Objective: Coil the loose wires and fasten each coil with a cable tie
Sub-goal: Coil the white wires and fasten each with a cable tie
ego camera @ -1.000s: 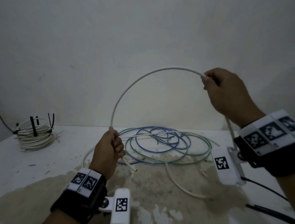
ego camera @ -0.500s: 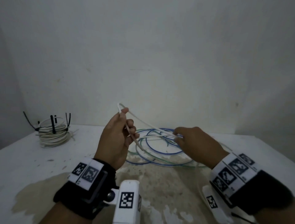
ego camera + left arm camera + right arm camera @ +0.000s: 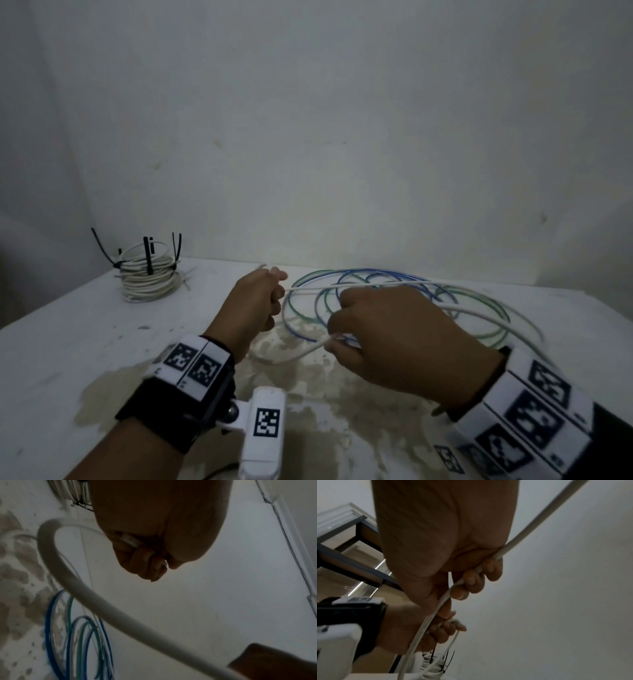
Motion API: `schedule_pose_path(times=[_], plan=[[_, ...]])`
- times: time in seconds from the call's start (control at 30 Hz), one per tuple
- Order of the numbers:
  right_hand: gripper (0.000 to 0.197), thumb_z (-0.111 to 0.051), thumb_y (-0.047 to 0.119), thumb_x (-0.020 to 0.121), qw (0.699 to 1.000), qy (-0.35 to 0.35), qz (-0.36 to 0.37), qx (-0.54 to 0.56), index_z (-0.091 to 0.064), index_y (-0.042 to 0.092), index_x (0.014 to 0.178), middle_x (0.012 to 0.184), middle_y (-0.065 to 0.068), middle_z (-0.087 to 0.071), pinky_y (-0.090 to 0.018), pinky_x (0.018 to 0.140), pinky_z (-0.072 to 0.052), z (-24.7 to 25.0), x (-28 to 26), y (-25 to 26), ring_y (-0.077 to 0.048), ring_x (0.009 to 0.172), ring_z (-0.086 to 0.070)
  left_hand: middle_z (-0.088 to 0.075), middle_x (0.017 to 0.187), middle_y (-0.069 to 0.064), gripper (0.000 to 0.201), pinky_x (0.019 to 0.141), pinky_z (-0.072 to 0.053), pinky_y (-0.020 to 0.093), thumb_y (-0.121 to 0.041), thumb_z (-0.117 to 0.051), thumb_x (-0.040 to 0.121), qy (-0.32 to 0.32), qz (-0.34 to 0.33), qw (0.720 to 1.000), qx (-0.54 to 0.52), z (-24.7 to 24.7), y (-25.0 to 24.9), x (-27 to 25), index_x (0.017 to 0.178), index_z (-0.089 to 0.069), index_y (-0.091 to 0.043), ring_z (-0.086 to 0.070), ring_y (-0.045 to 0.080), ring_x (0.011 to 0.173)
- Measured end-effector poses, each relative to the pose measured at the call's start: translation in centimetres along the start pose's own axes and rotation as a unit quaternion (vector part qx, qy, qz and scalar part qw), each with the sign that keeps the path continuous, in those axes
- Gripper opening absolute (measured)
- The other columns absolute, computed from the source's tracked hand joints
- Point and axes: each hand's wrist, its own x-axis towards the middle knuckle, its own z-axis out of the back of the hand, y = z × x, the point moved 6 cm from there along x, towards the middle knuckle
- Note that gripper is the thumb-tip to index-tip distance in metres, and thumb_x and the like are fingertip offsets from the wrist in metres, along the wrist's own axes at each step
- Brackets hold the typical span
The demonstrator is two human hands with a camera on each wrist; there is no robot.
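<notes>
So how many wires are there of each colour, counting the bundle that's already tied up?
White wire in both hands: 1
White tied coil, back left: 1
Blue wire, loose loops on the table: 1
Green wire, loose loops on the table: 1
Total: 4, though the tangled blue and green loops could hide more.

White wire (image 3: 479, 313); blue and green wires (image 3: 308, 310); black cable ties (image 3: 148, 255).

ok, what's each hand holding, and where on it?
Both hold the white wire: left hand grips near its end, right hand grips it further along.
</notes>
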Motion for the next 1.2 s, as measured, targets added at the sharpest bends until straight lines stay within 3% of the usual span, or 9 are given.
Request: schedule_pose_path(times=[0.13,0.23,0.33,0.43,0.57,0.73,0.87,1.03,1.2], plan=[[0.030,-0.048,0.043,0.089,0.999,-0.041,0.008,-0.001,-0.068,0.025,0.076,0.071,0.005,-0.054,-0.020,0.044,-0.021,1.6,0.7,-0.5,-0.015,0.058,-0.056,-0.047,0.063,0.014,0.035,0.046,-0.031,0.025,-0.026,-0.050,0.097,0.059,-0.055,0.988,0.131,-0.1,0.1,-0.5,0.087,-0.059,0.006,-0.040,0.018,0.050],[0.031,-0.048,0.045,0.086,0.995,-0.095,0.008,0.031,-0.070,0.028,0.075,0.064,0.007,-0.052,-0.015,0.044,-0.022,2.8,1.0,-1.5,-0.011,0.050,-0.048,-0.061,0.061,0.019,0.043,0.046,-0.040,0.025,-0.037,-0.052,0.094,0.042,-0.104,0.975,0.189,-0.1,-0.6,-1.0,0.073,-0.067,-0.002,-0.054,0.023,0.050],[0.036,-0.043,0.048,0.088,0.989,-0.134,0.023,0.063,-0.070,0.027,0.078,0.067,0.008,-0.052,-0.023,0.045,-0.035,3.5,1.4,-2.0,-0.009,0.055,-0.048,-0.058,0.052,0.013,0.046,0.041,-0.037,0.020,-0.037,-0.051,0.095,0.047,-0.112,0.979,0.165,-0.4,-1.2,-1.2,0.059,-0.068,-0.014,-0.052,0.021,0.043],[0.036,-0.045,0.046,0.089,0.977,-0.190,0.024,0.093,-0.070,0.023,0.080,0.068,0.007,-0.051,-0.031,0.054,-0.044,4.6,1.7,-3.2,-0.011,0.061,-0.051,-0.050,0.051,0.008,0.044,0.041,-0.034,0.023,-0.033,-0.045,0.099,0.106,-0.074,0.987,0.095,-1.1,-0.6,-1.4,0.084,-0.069,0.001,-0.041,0.019,0.039],[0.036,-0.046,0.046,0.089,0.957,-0.268,-0.023,0.109,-0.070,0.019,0.085,0.068,0.002,-0.058,-0.032,0.060,-0.043,5.4,1.7,-6.4,-0.015,0.064,-0.052,-0.051,0.051,0.007,0.045,0.045,-0.035,0.025,-0.037,-0.044,0.095,0.196,-0.019,0.980,0.008,-2.4,0.4,-2.3,0.099,-0.064,0.003,-0.040,0.018,0.040],[0.029,-0.053,0.038,0.090,0.953,-0.252,-0.110,0.125,-0.072,0.017,0.087,0.068,0.000,-0.061,-0.022,0.063,-0.030,2.9,1.7,-10.0,-0.014,0.068,-0.052,-0.029,0.042,-0.001,0.046,0.036,-0.024,0.018,-0.039,-0.042,0.092,0.217,0.030,0.971,-0.100,-3.7,-0.2,-3.4,0.085,-0.069,-0.002,-0.023,0.009,0.033],[0.023,-0.058,0.028,0.092,0.940,-0.271,-0.156,0.140,-0.073,0.011,0.086,0.072,-0.006,-0.065,-0.023,0.062,-0.030,1.7,1.3,-11.4,-0.019,0.070,-0.054,-0.029,0.041,-0.003,0.048,0.044,-0.030,0.021,-0.042,-0.039,0.091,0.206,0.020,0.963,-0.171,-3.8,-1.0,-3.5,0.076,-0.063,-0.004,-0.030,0.011,0.037],[0.027,-0.059,0.033,0.091,0.909,-0.282,-0.224,0.210,-0.070,0.013,0.077,0.064,0.001,-0.062,-0.010,0.058,-0.033,0.5,0.8,-13.4,-0.008,0.062,-0.053,-0.038,0.054,-0.001,0.046,0.037,-0.028,0.018,-0.048,-0.042,0.087,0.221,0.008,0.966,-0.132,-3.6,-1.4,-4.1,0.074,-0.062,-0.009,-0.032,0.008,0.037],[0.034,-0.053,0.033,0.094,0.913,-0.263,-0.230,0.211,-0.064,0.012,0.070,0.057,0.004,-0.054,-0.013,0.057,-0.033,-1.9,1.4,-12.4,-0.008,0.058,-0.050,-0.031,0.052,0.001,0.045,0.048,-0.029,0.024,-0.052,-0.044,0.084,0.201,-0.020,0.971,-0.127,-3.4,-2.1,-3.9,0.058,-0.053,-0.016,-0.035,0.013,0.042]])
